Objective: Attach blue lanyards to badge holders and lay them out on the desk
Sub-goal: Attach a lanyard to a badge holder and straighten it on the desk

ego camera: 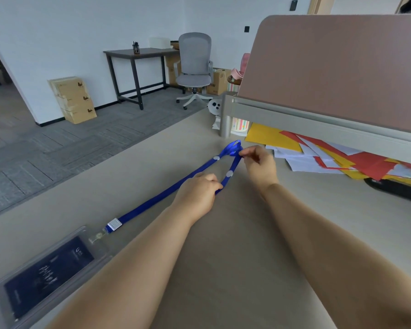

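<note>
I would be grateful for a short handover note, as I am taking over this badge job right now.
Left hand: pinches the blue lanyard partway along its loop.
Right hand: pinches the far end of the loop, lifted off the desk.
Badge holder: lies flat at the near left, and looks joined to the lanyard by its clip.
Done: this lanyard appears attached.
Left: lay the loop down straight and let go. No other holders or lanyards are in view, so I cannot tell how many remain.
</note>
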The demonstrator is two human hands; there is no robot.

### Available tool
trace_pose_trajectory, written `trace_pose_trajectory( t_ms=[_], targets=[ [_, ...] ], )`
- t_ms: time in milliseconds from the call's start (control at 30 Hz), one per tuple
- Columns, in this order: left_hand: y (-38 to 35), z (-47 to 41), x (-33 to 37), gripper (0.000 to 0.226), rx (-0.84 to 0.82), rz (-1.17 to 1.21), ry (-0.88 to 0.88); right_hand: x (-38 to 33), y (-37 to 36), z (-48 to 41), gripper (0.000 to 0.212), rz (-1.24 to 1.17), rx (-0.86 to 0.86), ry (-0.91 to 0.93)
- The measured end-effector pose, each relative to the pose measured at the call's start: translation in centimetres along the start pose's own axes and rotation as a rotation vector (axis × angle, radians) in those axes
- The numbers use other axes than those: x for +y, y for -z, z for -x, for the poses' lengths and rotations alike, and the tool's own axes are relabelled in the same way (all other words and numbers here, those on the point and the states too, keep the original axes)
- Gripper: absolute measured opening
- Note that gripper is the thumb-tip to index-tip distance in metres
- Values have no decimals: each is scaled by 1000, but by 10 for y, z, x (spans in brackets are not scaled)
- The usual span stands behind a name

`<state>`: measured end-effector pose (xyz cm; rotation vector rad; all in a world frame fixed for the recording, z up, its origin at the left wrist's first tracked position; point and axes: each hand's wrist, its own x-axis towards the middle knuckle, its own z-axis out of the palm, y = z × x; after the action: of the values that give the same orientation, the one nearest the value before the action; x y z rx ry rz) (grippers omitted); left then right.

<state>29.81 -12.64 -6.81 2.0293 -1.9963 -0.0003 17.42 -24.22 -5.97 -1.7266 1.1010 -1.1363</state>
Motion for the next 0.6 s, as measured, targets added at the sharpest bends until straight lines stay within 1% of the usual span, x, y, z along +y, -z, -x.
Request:
trace_pose_trajectory(
  t_ms=[33, 167, 233, 433, 600],
  targets=[
    [0, 0, 1, 36, -16, -36, -8, 2, 1, -2, 29, 63, -11, -33],
    [4, -2, 6, 35, -46, -160, -22, 11, 3, -9, 32, 553, -182, -78],
    [6, -4, 8, 33, -59, -190, -8, 10, 2, -10, 33, 668, -252, -67],
    [13, -20, 12, 22, -195, -314, 30, 7, 0, -9, 33, 776, -326, -9],
    [20, -25, 9, 34, -287, -337, 73, 8, 1, -9, 38, 787, -393, 17]
  ],
)
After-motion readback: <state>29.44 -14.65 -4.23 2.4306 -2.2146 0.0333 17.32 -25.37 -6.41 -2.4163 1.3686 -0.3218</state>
